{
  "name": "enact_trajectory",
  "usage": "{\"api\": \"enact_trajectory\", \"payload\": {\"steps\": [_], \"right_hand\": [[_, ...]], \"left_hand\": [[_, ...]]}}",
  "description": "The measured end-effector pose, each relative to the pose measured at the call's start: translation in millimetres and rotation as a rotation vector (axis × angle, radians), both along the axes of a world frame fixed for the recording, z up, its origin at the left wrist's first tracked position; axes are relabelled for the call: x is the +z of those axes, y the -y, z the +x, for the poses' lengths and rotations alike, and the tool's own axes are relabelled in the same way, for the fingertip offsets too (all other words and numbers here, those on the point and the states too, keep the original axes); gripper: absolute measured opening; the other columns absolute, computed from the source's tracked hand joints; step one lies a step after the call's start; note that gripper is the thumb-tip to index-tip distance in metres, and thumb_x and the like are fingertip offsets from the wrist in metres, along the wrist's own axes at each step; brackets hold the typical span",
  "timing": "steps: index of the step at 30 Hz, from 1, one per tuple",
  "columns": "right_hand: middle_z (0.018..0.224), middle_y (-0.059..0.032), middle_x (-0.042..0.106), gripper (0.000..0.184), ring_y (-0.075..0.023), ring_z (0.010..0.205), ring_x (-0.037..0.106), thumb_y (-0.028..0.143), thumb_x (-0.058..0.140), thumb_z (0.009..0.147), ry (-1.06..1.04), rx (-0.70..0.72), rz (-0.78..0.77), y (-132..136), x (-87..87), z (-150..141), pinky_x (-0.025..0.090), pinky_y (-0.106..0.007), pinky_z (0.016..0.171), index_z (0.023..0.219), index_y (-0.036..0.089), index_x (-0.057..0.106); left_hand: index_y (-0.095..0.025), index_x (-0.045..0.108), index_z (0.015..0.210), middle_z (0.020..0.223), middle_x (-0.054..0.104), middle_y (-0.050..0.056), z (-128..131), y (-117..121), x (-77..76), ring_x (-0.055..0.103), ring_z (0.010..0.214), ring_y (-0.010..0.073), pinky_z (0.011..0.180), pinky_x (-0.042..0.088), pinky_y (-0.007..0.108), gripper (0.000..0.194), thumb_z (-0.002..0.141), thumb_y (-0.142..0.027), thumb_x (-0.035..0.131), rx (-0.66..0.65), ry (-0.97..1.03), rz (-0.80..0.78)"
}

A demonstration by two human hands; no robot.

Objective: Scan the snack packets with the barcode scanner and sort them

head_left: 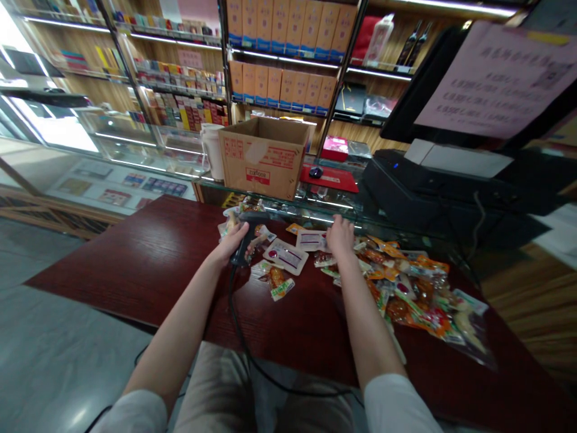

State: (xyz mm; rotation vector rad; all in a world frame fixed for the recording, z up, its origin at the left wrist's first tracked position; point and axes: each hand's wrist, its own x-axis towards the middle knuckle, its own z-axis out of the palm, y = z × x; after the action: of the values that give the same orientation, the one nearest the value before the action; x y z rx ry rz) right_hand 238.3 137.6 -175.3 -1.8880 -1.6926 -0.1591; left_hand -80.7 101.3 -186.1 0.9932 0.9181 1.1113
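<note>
My left hand is wrapped round the handle of a black barcode scanner, whose cord hangs down over the table edge. Its head points right, above several snack packets. With bent fingers, my right hand grips the right end of a white packet with a purple-lined label. Just left of that lies a second white packet, flat on the table. Nearer me is a clear packet of brown food. A heap of orange and clear snack packets spreads to the right of my right forearm.
The dark red wooden table meets a glass counter behind. An open cardboard box stands on that counter, beside a white jug. At right are a black monitor and printer. Shelves of boxed goods line the wall.
</note>
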Motion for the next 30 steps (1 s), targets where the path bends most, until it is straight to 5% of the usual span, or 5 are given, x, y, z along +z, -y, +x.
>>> {"api": "enact_trajectory", "payload": {"steps": [3, 7, 18, 25, 30], "right_hand": [[0.127, -0.0189, 0.057, 0.038, -0.0323, 0.116, 0.05, 0.019, 0.05, 0.088, 0.187, 0.143, 0.023, 10, 2.6, -16, 0.04, -0.044, 0.095, 0.124, 0.015, 0.059], [0.117, -0.0114, 0.066, 0.026, -0.0287, 0.11, 0.056, 0.022, 0.052, 0.09, 0.302, 0.44, -0.309, 15, -8.4, -48, 0.042, -0.041, 0.092, 0.108, 0.021, 0.07], [0.136, -0.0209, 0.056, 0.038, -0.034, 0.13, 0.046, 0.014, 0.047, 0.092, 0.394, -0.092, -0.654, 15, 5.2, -26, 0.032, -0.049, 0.104, 0.125, 0.011, 0.065], [0.119, -0.0137, 0.066, 0.029, -0.0225, 0.111, 0.06, 0.018, 0.049, 0.094, 0.146, 0.453, -0.408, 10, -18.6, -58, 0.041, -0.033, 0.098, 0.116, 0.015, 0.066], [0.106, -0.0108, 0.07, 0.027, -0.024, 0.103, 0.062, 0.044, 0.065, 0.086, 0.086, 0.536, -0.462, 1, -36.3, -58, 0.043, -0.032, 0.09, 0.09, 0.019, 0.074]], "left_hand": [[-0.02, 0.05, 0.11, 0.058, 0.055, -0.005, -9, -3, 0.9, 0.053, 0.042, 0.0108, 0.04, 0.042, 0.022, 0.052, 0.08, -0.058, 0.069, 0.065, -0.017, 0.023], [-0.018, 0.049, 0.108, 0.063, 0.058, -0.003, -13, -2, 2.9, 0.054, 0.044, 0.0104, 0.042, 0.043, 0.022, 0.055, 0.078, -0.058, 0.071, 0.085, -0.023, 0.046], [-0.02, 0.047, 0.112, 0.066, 0.06, -0.003, -7, 0, 3.5, 0.054, 0.045, 0.0108, 0.041, 0.042, 0.021, 0.054, 0.08, -0.057, 0.069, 0.099, 0.003, 0.021], [-0.017, 0.049, 0.115, 0.056, 0.054, -0.005, -7, 5, 10.2, 0.052, 0.042, 0.0115, 0.042, 0.041, 0.022, 0.059, 0.079, -0.06, 0.068, 0.055, -0.021, 0.016], [-0.016, 0.05, 0.115, 0.054, 0.053, -0.005, -10, 4, 6.6, 0.051, 0.04, 0.0115, 0.04, 0.039, 0.022, 0.062, 0.079, -0.063, 0.067, 0.018, -0.016, 0.015]]}}
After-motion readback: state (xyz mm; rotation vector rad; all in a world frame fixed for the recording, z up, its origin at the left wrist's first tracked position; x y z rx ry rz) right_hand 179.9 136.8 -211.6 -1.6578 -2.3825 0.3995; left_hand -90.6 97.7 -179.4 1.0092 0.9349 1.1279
